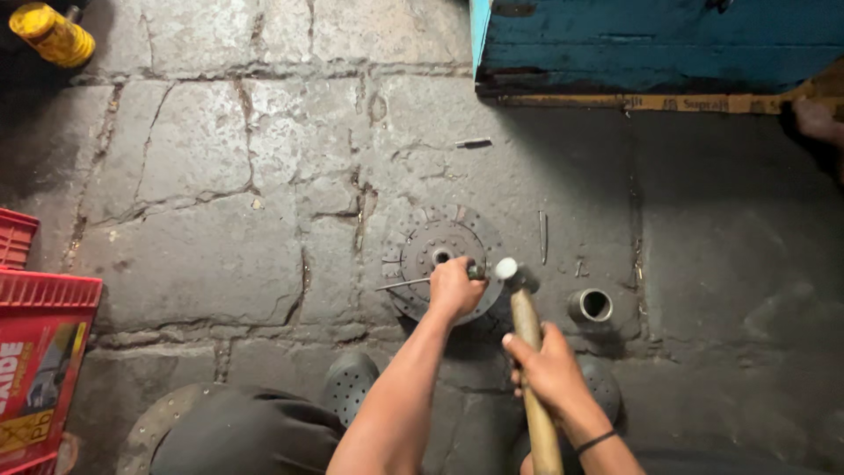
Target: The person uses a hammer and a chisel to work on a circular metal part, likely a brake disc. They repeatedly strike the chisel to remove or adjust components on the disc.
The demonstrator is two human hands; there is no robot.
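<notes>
Head view, looking down at a cracked stone floor [202, 158]. Centre frame: round metal clutch disc [432, 242] lying flat on the floor. Left hand [454, 288] rests on the disc's lower right part, fingers curled tight around a short metal punch [476, 272]; a thin metal rod [403, 284] sticks out to the left from under the hand. Right hand [552, 369] at lower centre-right, fingers wrapped shut around the wooden handle of a hammer [527, 334], black band on the wrist; the hammer head sits just beside the punch's end, touching or nearly, cannot tell. Short metal sleeve [590, 305] stands on the floor just right of the hammer head. Two dark perforated clogs [350, 385] at bottom centre. Left edge: red plastic crates [35, 290], the lower one holding a red box with a yellow and white label [31, 387]. Upper left corner: yellow bottle [51, 33] lying tilted. Upper right: worn blue wooden box [651, 40] with a yellow printed strip [642, 103] along its bottom edge. Second disc [149, 427] partly hidden at bottom left.
</notes>
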